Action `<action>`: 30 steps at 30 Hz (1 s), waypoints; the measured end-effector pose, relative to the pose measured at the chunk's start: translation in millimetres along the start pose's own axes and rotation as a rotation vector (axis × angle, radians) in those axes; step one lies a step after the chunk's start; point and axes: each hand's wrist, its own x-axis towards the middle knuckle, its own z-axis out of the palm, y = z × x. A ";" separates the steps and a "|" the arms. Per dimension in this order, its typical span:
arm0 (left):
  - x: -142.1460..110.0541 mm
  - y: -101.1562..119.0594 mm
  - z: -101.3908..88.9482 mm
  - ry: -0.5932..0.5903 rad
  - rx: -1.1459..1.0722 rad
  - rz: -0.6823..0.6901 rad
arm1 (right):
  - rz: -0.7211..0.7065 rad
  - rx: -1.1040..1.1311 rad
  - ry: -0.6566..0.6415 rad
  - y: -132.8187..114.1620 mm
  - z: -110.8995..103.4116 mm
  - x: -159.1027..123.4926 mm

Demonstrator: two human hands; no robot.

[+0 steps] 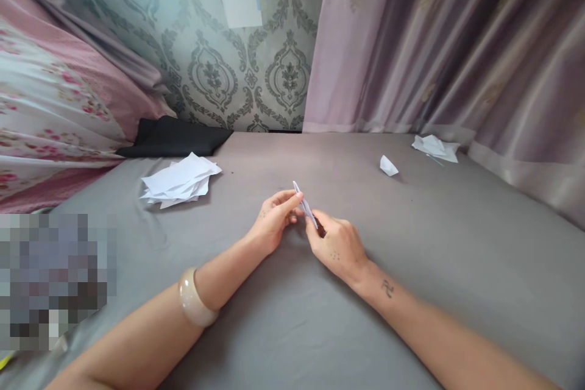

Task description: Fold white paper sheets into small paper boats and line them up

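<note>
A small folded piece of white paper (307,207) is held up between my two hands, seen nearly edge-on above the grey sheet. My left hand (276,214) pinches its upper left end with thumb and fingers. At its lower right end, my right hand (337,242) grips it between thumb and bent forefinger. A pale bangle (194,298) circles my left wrist. To the left lies a loose pile of white paper sheets (180,178). One small folded white paper (388,166) rests apart on the right, beyond my right hand.
The grey sheet (256,341) spreads under everything. More white papers (436,147) lie at the far right, with a thin bluish stick (435,160) beside them. Black cloth (176,136) sits at the back left. Curtains (393,42) hang right; a blurred patch (52,280) covers the lower left.
</note>
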 end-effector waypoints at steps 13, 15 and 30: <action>-2.9 3.6 -4.2 -0.160 0.207 -0.013 | 0.267 0.600 -0.117 19.1 -0.5 15.0; -4.3 3.7 -3.1 -0.147 0.266 0.026 | 0.289 0.592 -0.123 19.5 -1.0 14.4; -2.3 -15.0 -5.4 -0.091 0.500 0.212 | 0.309 0.424 -0.165 10.6 -1.1 12.9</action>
